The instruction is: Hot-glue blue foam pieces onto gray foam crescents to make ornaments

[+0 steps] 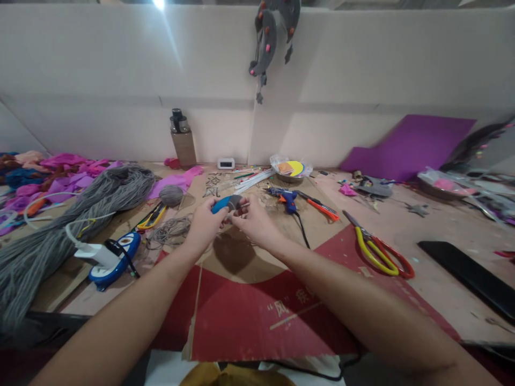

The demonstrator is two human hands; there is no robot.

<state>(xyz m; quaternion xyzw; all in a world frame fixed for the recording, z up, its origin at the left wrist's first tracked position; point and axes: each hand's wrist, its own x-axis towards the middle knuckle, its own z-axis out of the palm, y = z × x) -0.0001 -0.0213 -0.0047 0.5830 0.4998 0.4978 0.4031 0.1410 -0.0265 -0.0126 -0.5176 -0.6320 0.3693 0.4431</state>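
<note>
Blue and gray meet on the small, curved, banded piece [222,203] at the center of the head view, held above the cardboard between the two hands. The left hand [204,221] grasps its blue end, thumb against fingers; the fingertips of the right hand [255,221] are gathered at its gray end, though whether they pinch the piece itself or a thin strand cannot be told. The piece is probably light, its curve suggesting a fairly stiff core, with a matt, fibrous surface unlikely to slip. The blue end appears the sounder hold; pressure at the gray end might disturb the covering.

Beneath lies a flat sheet of red-and-brown cardboard [257,335], smooth and printed. To the left, a long hank of soft gray yarn [86,214] spreads in parallel strands, with a compact gray yarn ball [171,195] at its right and a loose gray yarn tangle [172,230] nearer. To the right, a blue glue gun with an orange trigger [288,201] lies beside a red-handled cutter [325,209]; nearer rest metal scissors with yellow and red handles [365,236]. At the far right leans an angular, matt purple sheet [410,147]; on the far wall hangs a dark gray crescent ornament dotted with beads [266,45].
</note>
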